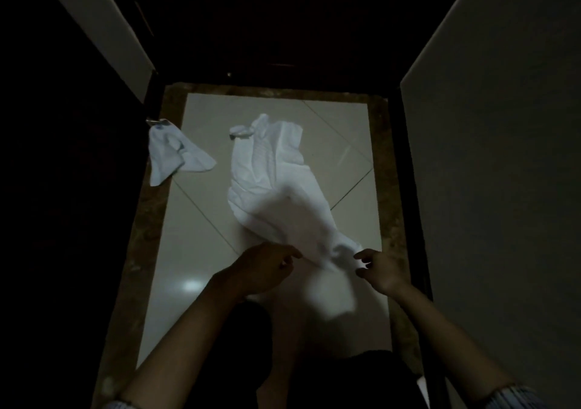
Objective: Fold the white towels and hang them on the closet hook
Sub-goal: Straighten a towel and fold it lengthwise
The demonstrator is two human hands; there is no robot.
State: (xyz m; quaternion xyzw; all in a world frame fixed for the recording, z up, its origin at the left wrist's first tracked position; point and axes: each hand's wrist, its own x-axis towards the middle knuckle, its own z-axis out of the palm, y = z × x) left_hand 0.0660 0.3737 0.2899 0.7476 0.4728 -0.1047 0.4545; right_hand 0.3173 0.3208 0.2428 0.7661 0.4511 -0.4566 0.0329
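Towel [270, 176]: white, large, crumpled and unfolded. Its far end hangs bunched from a hook [240, 132]; the near end is drawn toward the person and blurs with motion. Likely pulled out long so that an edge can be found for the first fold.

Second towel [171, 154]: white, smaller, hanging from another hook [157, 121] at the left, at the edge of the dark closet side. It droops in loose points, not neatly folded as far as the dim light shows.

Left hand [267, 267]: fingers curled, fingertips at the towel's near edge. Whether it pinches cloth or only touches it, I cannot tell.

Right hand [382, 272]: fingers bent, thumb apart, just beside the towel's bunched near corner. Contact is unclear; I cannot tell grip from reach.

Floor [330, 125]: pale glossy tiles with a brown marbled border, beneath both towels.

Door [503, 157]: pale panel, standing open at the right.

Judgement: folding of the large towel is barely begun.
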